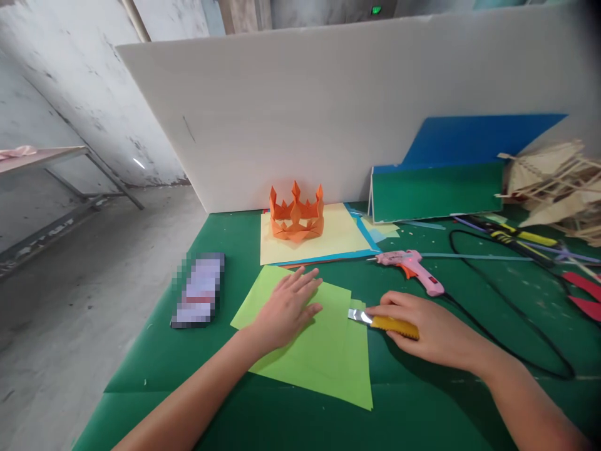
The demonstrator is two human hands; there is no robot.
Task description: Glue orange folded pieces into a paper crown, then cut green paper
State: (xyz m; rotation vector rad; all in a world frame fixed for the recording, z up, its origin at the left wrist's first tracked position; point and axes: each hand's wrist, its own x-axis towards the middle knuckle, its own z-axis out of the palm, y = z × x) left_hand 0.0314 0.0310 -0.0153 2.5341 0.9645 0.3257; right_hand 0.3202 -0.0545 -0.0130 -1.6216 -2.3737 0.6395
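"Looking at the green table (188, 388), where do I find the work?"

"At its near middle: light-green paper (314, 357) lies in layers, slightly askew, with a strip of the lower one showing at the right. The left hand (286, 310) rests on top, fingers spread and flat. The right hand (429, 329) has its fingers wrapped round a yellow utility knife (397, 326); the blade (359, 316) is out, its tip at the upper layer's right edge (over or under it, I cannot tell)."

"How would you handle that well?"

"Firm, even pressure from the left palm, I'd judge, so the layers don't creep. The left thumb points toward the blade, so keep it out of that line. A low angle and a slow stroke should avoid tearing."

"What else is about?"

"A white board (300, 113) along the back, a blue panel (479, 141) before it, then cream paper (338, 232) carrying an orange paper crown (297, 216). Left of the work lies a phone (200, 291)."

"Anything in the way?"

"Chiefly the pink glue gun (426, 272), just beyond the right hand; its black cord, looping near that wrist, could snag a wide sweep."
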